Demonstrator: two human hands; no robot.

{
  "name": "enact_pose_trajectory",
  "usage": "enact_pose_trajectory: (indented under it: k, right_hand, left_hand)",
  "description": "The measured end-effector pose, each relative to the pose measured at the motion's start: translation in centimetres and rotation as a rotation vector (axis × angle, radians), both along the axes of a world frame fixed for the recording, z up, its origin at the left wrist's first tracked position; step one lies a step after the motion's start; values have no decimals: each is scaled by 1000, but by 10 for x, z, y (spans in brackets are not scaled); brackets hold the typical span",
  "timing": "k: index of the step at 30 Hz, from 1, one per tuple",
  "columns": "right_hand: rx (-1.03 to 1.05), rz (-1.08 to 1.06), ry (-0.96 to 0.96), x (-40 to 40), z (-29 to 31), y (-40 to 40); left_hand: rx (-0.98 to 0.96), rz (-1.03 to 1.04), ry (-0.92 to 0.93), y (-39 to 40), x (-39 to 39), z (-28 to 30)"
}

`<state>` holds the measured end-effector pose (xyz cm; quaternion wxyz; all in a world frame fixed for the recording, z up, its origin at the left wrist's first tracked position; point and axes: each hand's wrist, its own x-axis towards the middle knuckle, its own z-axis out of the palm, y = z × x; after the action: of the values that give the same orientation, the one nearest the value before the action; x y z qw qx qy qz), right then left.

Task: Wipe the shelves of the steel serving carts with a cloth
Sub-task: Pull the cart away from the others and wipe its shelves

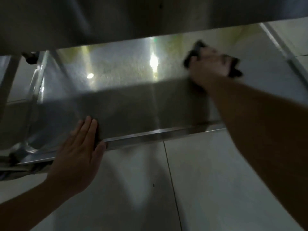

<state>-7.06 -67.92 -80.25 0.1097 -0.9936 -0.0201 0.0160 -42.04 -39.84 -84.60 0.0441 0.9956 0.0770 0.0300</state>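
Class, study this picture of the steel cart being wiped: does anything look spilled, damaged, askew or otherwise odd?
Nothing stands out. The lower shelf shows only light reflections and shadow, no visible spill or dent, though the picture is dim and blurred. The right hand presses a dark cloth at the far right; the left hand lies flat on the near rim.

- Lower cart shelf [126, 90]: brushed silver-grey steel, streaked with yellowish-green reflections and two white glare spots; its near half lies in dark grey shadow.
- Cloth [194, 55]: black or very dark, blurred, under the right hand [209, 68].
- Upper shelf [116, 19]: dull grey.
- Floor tiles [208, 180]: pale grey-white, crossed by thin dark grout lines.
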Motion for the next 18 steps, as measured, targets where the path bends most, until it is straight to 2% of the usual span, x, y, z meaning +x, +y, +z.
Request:
enact_pose_trajectory:
  k: [2, 4, 6, 8, 10, 12, 14, 16, 18]
  right_hand:
    - [-20, 324, -80, -41, -2, 65]
    - [-24, 641, -81, -87, -9, 113]
    - [2, 854, -3, -112, -14, 124]
    - [15, 947, 11, -96, -11, 96]
    - [2, 812, -65, -60, -11, 50]
    - [-6, 457, -135, -16, -12, -8]
    - [-13, 24, -48, 13, -10, -55]
    - [27, -245, 99, 14, -10, -57]
    - [45, -310, 100, -6, -14, -10]
  left_hand:
    - [-3, 0, 16, 0, 0, 0]
    - [-2, -13, 31, 3, -1, 0]
    - [-18, -3, 44, 4, -2, 0]
    - [-17, -7, 41, 4, -1, 1]
    - [11, -25, 19, 4, 0, 2]
    - [20, -31, 16, 1, 1, 4]
    - [20, -16, 36, -1, 0, 4]
    - [24, -1, 61, -2, 0, 3]
    - [12, 12, 84, -2, 0, 5]
